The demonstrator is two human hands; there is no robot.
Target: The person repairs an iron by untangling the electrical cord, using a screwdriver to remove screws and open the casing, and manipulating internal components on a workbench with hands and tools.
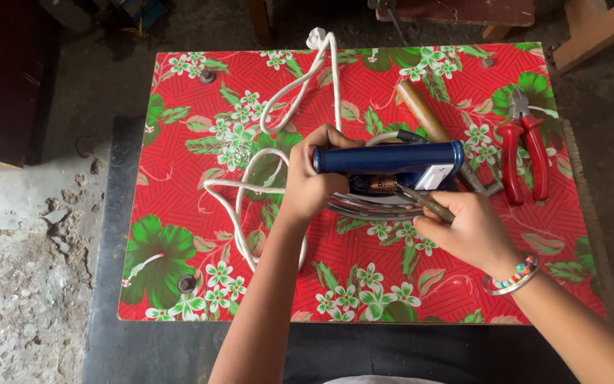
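Note:
A clothes iron (392, 171) with a dark blue handle and a shiny metal soleplate lies at the middle of a table covered in red floral cloth (179, 206). My left hand (314, 178) grips the left end of the blue handle. My right hand (467, 231) holds a thin tool with a brownish handle (428, 204), its tip at the iron's body under the handle. The iron's white cord (250, 192) loops across the cloth to the left and up to a white plug (315, 37) at the far edge.
Red-handled pliers (524, 149) lie at the right of the cloth. A wooden-handled hammer (428, 117) lies behind the iron. Wooden furniture legs (591, 32) stand beyond the table. Rough concrete floor (15, 249) lies to the left.

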